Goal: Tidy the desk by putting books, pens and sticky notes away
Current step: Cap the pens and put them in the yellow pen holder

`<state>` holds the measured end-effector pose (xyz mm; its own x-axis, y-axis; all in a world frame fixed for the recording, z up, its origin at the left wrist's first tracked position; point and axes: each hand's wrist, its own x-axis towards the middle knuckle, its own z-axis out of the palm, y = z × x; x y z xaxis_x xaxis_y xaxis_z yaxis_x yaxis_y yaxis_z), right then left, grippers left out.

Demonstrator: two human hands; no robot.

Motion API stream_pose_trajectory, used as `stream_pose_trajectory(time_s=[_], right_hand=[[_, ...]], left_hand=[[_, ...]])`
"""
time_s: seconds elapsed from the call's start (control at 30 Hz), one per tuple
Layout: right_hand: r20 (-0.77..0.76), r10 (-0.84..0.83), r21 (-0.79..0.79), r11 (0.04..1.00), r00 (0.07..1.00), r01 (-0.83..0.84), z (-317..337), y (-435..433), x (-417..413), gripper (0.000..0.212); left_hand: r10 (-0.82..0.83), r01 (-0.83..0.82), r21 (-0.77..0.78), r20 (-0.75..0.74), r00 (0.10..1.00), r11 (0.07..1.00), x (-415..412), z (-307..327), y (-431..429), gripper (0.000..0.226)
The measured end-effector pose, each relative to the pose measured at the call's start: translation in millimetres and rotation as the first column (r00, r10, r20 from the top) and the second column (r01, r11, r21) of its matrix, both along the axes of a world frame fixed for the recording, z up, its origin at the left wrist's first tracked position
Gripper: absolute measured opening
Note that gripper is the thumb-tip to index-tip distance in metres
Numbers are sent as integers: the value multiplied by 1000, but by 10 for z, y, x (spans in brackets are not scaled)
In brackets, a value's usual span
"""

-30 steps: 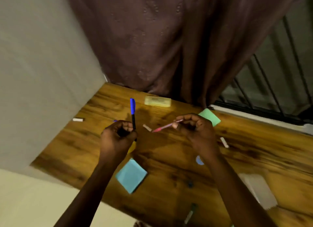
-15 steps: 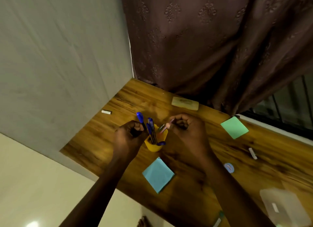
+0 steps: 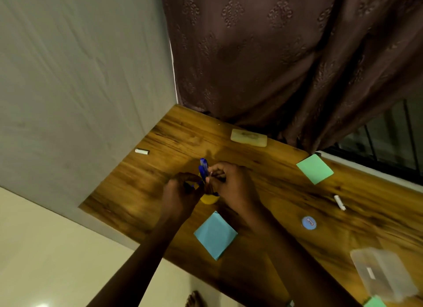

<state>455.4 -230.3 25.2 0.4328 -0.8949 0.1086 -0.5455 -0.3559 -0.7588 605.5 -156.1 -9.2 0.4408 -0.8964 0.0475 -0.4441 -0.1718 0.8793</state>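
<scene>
a wooden desk (image 3: pixel 137 187) with dark grain fills a corner, with a plain grey wall (image 3: pixel 80 78) on its left and a brown patterned curtain (image 3: pixel 274 55) hanging along its far edge. behind the curtain's right side are dark window bars (image 3: pixel 389 137). pale floor (image 3: pixel 45 249) shows below the desk's near edge.

both hands meet over a yellow cup (image 3: pixel 209 199) near the middle of the desk. blue pens (image 3: pixel 203 167) stand upright in it. the left hand (image 3: pixel 180 192) has its fingers curled over the cup's rim. the right hand (image 3: pixel 235 187) has its fingertips bunched against the pens. in the dim blur i cannot tell what either hand actually pinches.

a blue sticky pad (image 3: pixel 215 234) lies just in front of the cup, and a green sticky pad (image 3: pixel 314 168) lies well to the right by the window. a pale yellow block (image 3: pixel 248 137) sits near the curtain. a small white cap (image 3: pixel 142 151) lies close to the wall and another white piece (image 3: pixel 339 202) lies to the right. a round blue disc (image 3: pixel 309 222) and a clear plastic box (image 3: pixel 384 272) are at the near right.
</scene>
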Motion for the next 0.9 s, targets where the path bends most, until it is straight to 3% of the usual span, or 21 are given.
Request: stream_pose_trajectory(time_s=[0.2, 0.4, 0.63, 0.9], right_hand=[[-3, -2, 24, 1000, 1000, 2, 16, -8, -121, 29], [87, -103, 32, 994, 991, 101, 131, -38, -564, 22], [207, -262, 19, 964, 943, 264, 305, -42, -1462, 12], [270, -423, 54, 904, 865, 425, 358, 27, -3012, 10]], left_hand=[[26, -36, -110, -96, 995, 993, -12, 202, 27, 38], [-1, 13, -231, 56, 998, 973, -347, 460, -80, 34], [-182, 173, -208, -21, 983, 963, -1246, 647, -334, 25], [-352, 346, -183, -2, 936, 920, -2671, 670, -627, 21]])
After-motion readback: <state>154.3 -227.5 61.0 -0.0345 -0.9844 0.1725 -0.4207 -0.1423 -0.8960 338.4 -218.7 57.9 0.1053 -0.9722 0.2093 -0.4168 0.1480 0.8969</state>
